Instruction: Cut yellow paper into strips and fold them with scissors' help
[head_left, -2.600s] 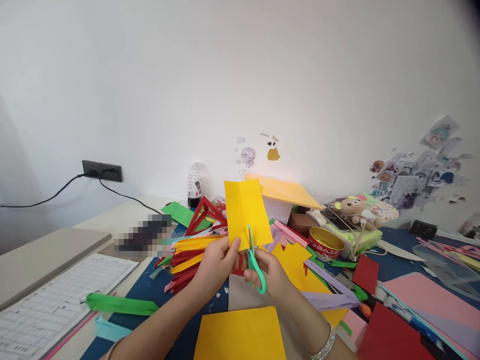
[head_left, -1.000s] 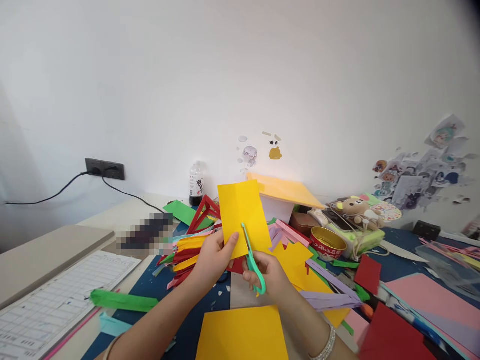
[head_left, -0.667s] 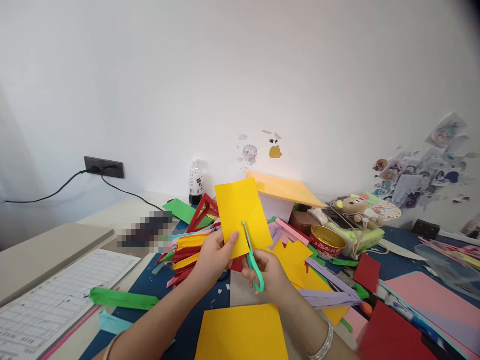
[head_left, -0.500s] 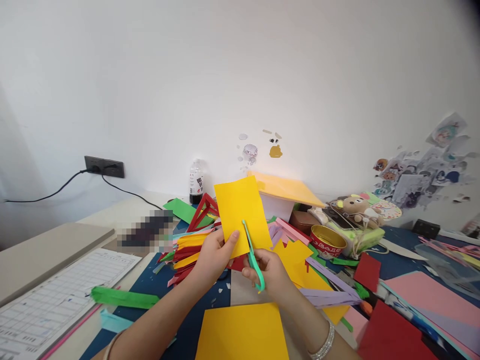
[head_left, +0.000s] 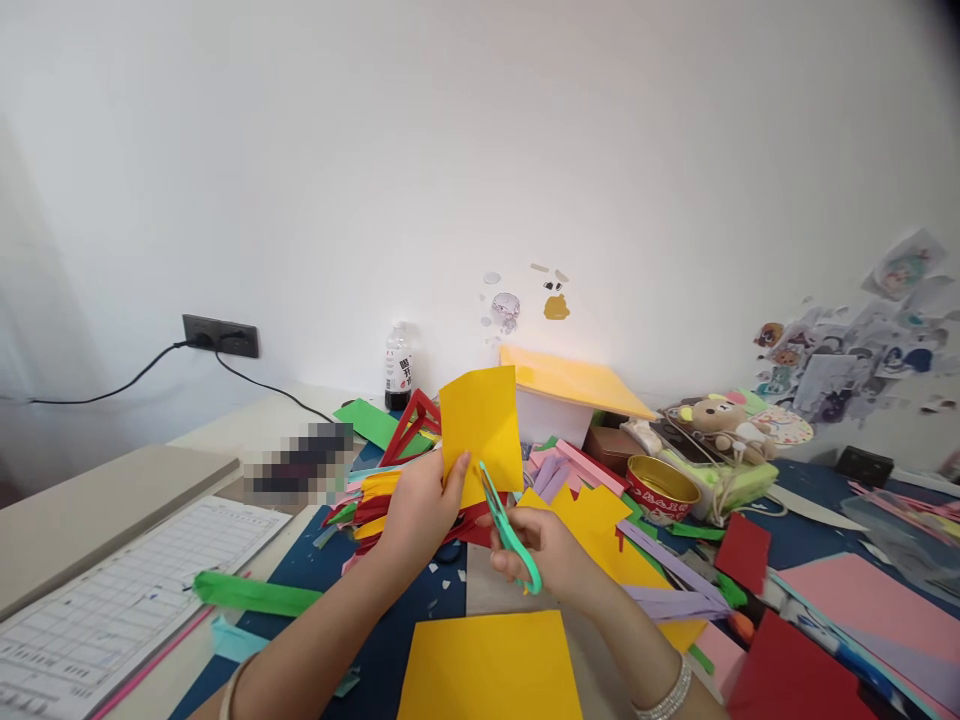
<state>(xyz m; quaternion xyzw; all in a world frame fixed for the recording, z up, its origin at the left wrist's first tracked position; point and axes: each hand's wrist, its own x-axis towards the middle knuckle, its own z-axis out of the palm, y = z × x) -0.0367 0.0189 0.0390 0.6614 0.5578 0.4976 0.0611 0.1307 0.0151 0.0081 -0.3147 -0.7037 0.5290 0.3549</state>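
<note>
A yellow sheet of paper [head_left: 481,420] is held upright at its lower left edge by my left hand [head_left: 424,505], thumb in front. My right hand [head_left: 544,550] has its fingers in the handles of green scissors [head_left: 511,535]. The scissor blades lie at the lower part of the held sheet, and their tips point up and left. Below my hands a second yellow sheet [head_left: 489,668] lies flat on the table. Cut yellow paper [head_left: 600,530] rests just right of my right hand.
Colored paper strips are heaped behind my hands. A bottle [head_left: 398,368] stands by the wall. To the right are a red tin [head_left: 661,492], a bear plush [head_left: 724,422] and red paper [head_left: 796,672]. On the left lie a printed sheet [head_left: 142,590] and a green strip [head_left: 255,594].
The held yellow sheet has turned and bent, its top now more level. The scissors have shifted a little down relative to the scene. The view has moved slightly left.
</note>
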